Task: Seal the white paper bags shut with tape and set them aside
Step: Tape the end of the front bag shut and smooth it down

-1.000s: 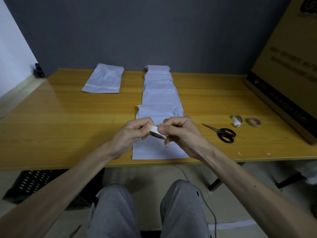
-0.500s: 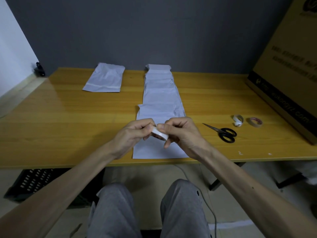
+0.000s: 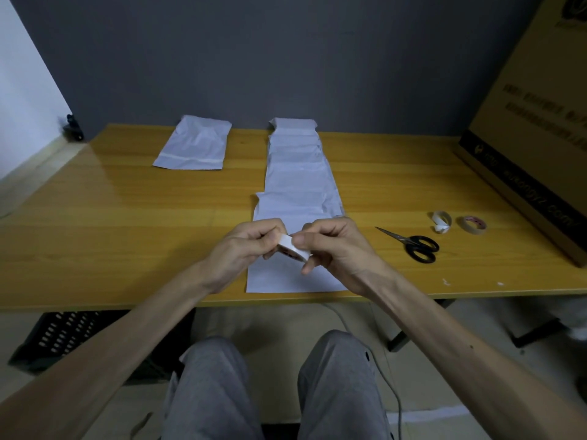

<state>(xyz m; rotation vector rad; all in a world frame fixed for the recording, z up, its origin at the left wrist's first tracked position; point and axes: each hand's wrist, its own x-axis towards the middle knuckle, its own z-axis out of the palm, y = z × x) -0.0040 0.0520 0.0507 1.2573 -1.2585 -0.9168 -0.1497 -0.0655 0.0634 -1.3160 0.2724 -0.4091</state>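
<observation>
One white paper bag [image 3: 193, 144] is lying apart at the far left of the bench [image 3: 95, 233], seemingly taped already, while an overlapping row of bags [image 3: 298, 173] is waiting down the middle. The left hand [image 3: 244, 252] and right hand [image 3: 340, 249] are both pinching the tape roll [image 3: 293, 249], holding it just above the nearest bag [image 3: 279, 277], probably picking at its end.

cardboard box [image 3: 533, 100], right of table: dark band [image 3: 514, 182] along its lower edge carries a pale web address. only the ending "com" reads, the rest is blurred. two lines of dark print on the box face, illegible. red marks inside the tape roll [image 3: 293, 249], illegible.
</observation>
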